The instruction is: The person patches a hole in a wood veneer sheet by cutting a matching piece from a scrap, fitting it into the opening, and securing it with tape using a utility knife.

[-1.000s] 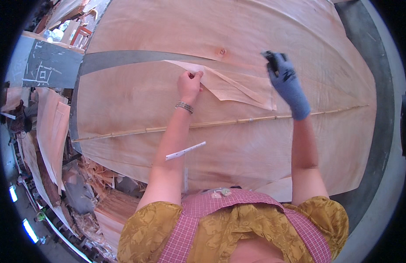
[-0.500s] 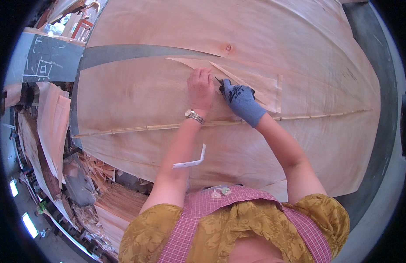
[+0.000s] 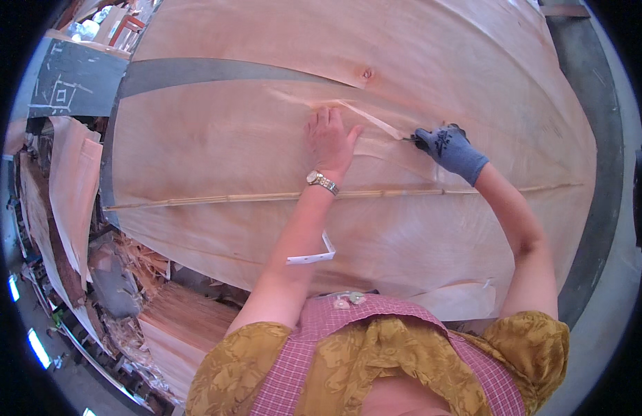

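Large thin wood veneer sheets point(image 3: 217, 132) cover the work surface. My left hand point(image 3: 331, 139), bare with a metal watch at the wrist, lies flat on the veneer with its fingers stretched out. Farther right, my right hand point(image 3: 451, 149) wears a blue-grey glove and is closed round a small dark knife-like tool point(image 3: 409, 139); most of the tool is hidden in the fist. Between the hands a narrow pale veneer strip point(image 3: 373, 119) runs slantwise, its right end at the tool's tip. A faint patch outline shows in the veneer around it.
A long jointed bamboo stick point(image 3: 265, 197) lies across the sheet on the near side of my hands. A bent white strip point(image 3: 310, 259) lies by my left forearm. Veneer stacks point(image 3: 189, 315) and wood scraps point(image 3: 137, 260) are at the left. A grey surface edge point(image 3: 602, 187) curves along the right.
My right hand has moved right with the tool, away from my left hand. My left hand has shifted slightly right and now lies flat with spread fingers. The loose veneer pieces look different, with one narrow strip standing out.
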### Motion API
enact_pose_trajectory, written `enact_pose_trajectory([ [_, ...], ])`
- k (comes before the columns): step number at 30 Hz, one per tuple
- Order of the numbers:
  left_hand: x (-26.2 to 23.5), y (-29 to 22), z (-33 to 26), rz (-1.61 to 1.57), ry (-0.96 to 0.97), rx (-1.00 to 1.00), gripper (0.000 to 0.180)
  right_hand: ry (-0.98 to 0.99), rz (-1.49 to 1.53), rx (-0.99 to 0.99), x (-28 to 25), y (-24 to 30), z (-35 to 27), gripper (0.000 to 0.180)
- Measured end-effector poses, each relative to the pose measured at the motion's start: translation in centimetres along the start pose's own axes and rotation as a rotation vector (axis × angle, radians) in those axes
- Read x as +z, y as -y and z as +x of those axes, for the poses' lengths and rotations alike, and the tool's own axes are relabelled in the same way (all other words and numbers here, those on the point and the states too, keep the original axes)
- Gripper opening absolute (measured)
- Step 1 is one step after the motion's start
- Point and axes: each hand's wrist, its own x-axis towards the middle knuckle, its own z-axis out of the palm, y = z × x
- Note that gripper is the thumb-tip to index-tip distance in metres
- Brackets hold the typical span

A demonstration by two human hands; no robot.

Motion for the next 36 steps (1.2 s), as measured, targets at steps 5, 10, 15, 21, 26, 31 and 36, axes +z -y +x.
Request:
enact_pose_trajectory([
  [5, -0.1, -0.4, 0.0, 0.013, 0.034, -0.033, 0.048, -0.232, 0.121, -0.111, -1.6, 3.1, 3.4, 0.018],
  [10, -0.2, -0.2, 0.2, 0.011, 0.056, -0.028, 0.047, -0.285, -0.001, -0.169, -0.9, 5.8, 9.3, 0.018],
  [15, -0.3, -0.4, 0.2, 0.004, 0.089, -0.053, 0.048, -0.256, -0.093, -0.192, -0.9, 5.4, 9.5, 0.018],
  [21, 0.7, -0.1, -0.1, 0.025, 0.034, -0.083, 0.051, -0.085, -0.031, 0.135, 1.7, 5.2, 2.8, 0.020],
  [26, 0.5, -0.3, 0.0, 0.039, 0.049, -0.071, 0.053, -0.061, 0.146, 0.392, 4.7, 7.0, -2.9, 0.023],
  [31, -0.4, -1.4, 0.1, 0.048, 0.094, -0.069, 0.064, -0.510, 0.308, 0.458, 4.7, 4.8, -2.0, 0.032],
  [36, -1.4, -2.1, 0.6, 0.099, -0.069, 0.114, 0.095, -0.544, 0.147, 0.333, 3.1, 5.6, -3.2, 0.023],
])
